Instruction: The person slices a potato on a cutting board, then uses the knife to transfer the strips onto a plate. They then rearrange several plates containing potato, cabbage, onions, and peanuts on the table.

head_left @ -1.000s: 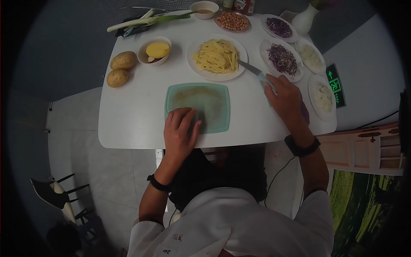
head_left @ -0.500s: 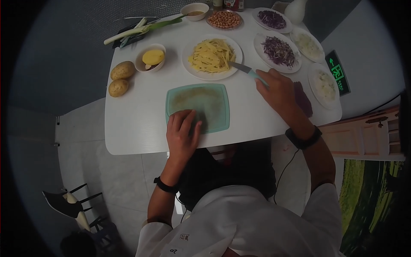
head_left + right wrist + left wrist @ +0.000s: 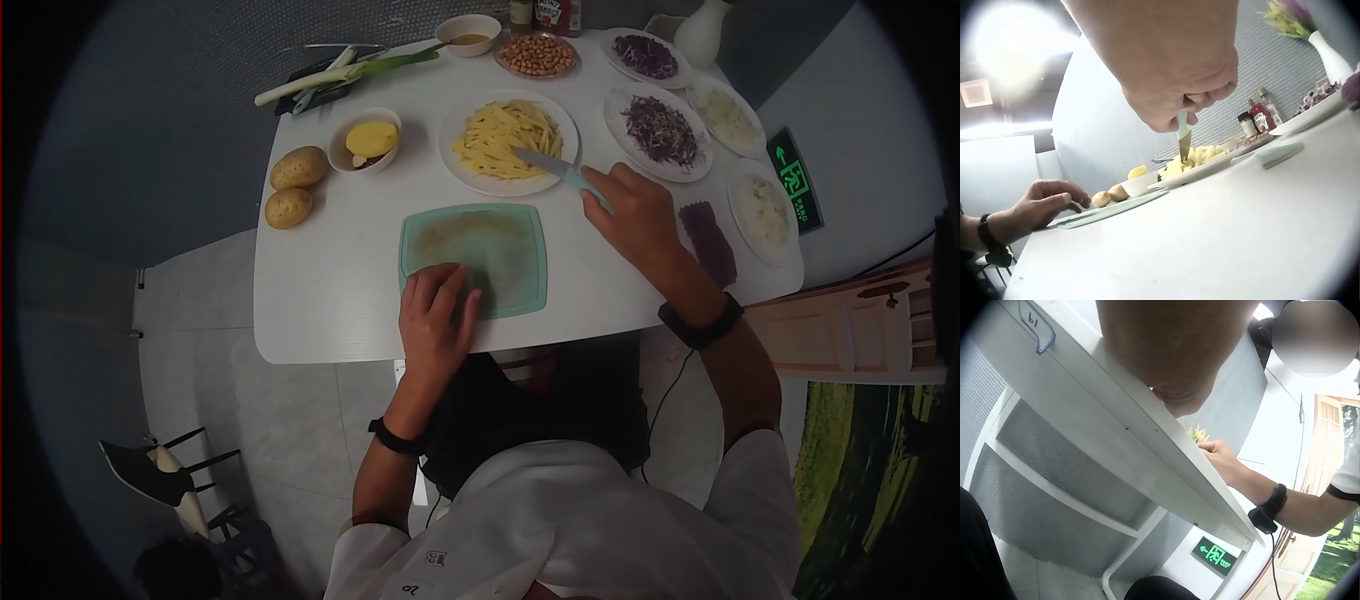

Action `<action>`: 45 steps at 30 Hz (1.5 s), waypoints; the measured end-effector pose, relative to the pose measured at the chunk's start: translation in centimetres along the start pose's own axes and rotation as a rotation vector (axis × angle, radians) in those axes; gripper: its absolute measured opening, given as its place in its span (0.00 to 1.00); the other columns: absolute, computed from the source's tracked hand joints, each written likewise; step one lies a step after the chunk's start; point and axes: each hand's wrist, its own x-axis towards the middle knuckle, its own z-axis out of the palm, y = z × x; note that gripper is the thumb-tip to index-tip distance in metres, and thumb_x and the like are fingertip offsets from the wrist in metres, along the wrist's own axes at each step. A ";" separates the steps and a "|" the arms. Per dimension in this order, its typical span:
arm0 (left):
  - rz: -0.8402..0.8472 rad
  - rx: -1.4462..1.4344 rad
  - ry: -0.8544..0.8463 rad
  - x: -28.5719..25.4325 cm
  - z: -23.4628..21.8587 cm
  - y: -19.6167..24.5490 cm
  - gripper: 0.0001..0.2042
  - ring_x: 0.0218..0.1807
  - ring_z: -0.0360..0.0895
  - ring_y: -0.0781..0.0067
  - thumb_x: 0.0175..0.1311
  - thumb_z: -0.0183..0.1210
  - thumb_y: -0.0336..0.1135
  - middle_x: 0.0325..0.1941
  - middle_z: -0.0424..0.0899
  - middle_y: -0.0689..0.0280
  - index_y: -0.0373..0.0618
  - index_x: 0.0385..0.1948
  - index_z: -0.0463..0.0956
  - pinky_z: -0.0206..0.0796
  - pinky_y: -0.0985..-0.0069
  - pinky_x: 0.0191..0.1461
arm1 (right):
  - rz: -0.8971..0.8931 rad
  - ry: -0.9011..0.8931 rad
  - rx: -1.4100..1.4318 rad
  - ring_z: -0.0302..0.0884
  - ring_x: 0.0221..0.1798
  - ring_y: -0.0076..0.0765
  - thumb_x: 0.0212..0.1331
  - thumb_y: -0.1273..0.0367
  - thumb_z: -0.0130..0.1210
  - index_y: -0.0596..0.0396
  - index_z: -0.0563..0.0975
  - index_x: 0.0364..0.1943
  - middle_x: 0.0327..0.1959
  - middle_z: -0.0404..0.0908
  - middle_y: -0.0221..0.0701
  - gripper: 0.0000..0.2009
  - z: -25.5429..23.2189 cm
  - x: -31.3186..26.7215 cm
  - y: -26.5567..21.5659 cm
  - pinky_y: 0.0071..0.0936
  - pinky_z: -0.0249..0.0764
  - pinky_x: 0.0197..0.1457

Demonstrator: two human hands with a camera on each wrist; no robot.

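My right hand [image 3: 635, 215] grips a knife [image 3: 1184, 149] by its pale green handle. Its blade points left, the tip at the yellow potato strips [image 3: 505, 135] heaped on a white plate [image 3: 470, 183]. My left hand [image 3: 435, 315], fingers loosely bent and holding nothing, rests at the near left part of a green cutting board [image 3: 520, 250]. Brown smears mark the board's far half. In the left wrist view a forearm and hand fill the top, hiding most of the tabletop.
Two whole potatoes [image 3: 298, 168] lie left, beside a bowl [image 3: 345, 155] with a peeled potato [image 3: 372, 137]. Leeks [image 3: 350, 72], peanuts [image 3: 537, 55] and sauce bottles [image 3: 550, 15] stand at the back. Plates of shredded purple cabbage [image 3: 660, 130] and a purple piece [image 3: 708, 243] are right.
My right hand has moved the knife left, from the plate's right edge to over the potato strips. My left hand stays on the board. The head view has shifted slightly.
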 end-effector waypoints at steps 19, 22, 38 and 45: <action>0.006 -0.004 -0.001 0.2 -0.2 0.2 0.15 0.50 0.81 0.51 0.59 0.70 0.26 0.50 0.84 0.56 0.37 0.48 0.83 0.76 0.61 0.51 | 0.197 0.049 0.036 0.86 0.31 0.48 0.64 0.65 0.65 0.56 0.87 0.47 0.34 0.86 0.41 0.12 0.6 2.2 4.1 0.42 0.81 0.34; 0.003 -0.012 0.000 0.1 -0.1 0.1 0.15 0.50 0.81 0.51 0.59 0.70 0.26 0.51 0.83 0.56 0.37 0.48 0.83 0.75 0.61 0.51 | 0.295 -0.029 0.082 0.87 0.36 0.52 0.68 0.65 0.61 0.57 0.87 0.48 0.38 0.87 0.45 0.12 1.2 3.5 4.1 0.42 0.81 0.42; -0.009 -0.015 -0.007 -0.1 -0.2 -0.1 0.17 0.50 0.80 0.51 0.57 0.71 0.27 0.52 0.83 0.56 0.38 0.49 0.82 0.74 0.60 0.51 | 0.258 -0.156 0.158 0.88 0.31 0.50 0.72 0.60 0.58 0.58 0.88 0.45 0.30 0.88 0.47 0.15 0.0 8.1 3.6 0.39 0.82 0.38; 0.009 -0.014 0.010 -0.3 -0.1 -0.3 0.17 0.51 0.79 0.53 0.57 0.71 0.29 0.52 0.82 0.58 0.39 0.49 0.81 0.73 0.61 0.51 | 0.242 -0.221 0.356 0.87 0.28 0.40 0.73 0.59 0.59 0.60 0.87 0.47 0.27 0.87 0.45 0.17 2.4 8.0 4.2 0.34 0.79 0.35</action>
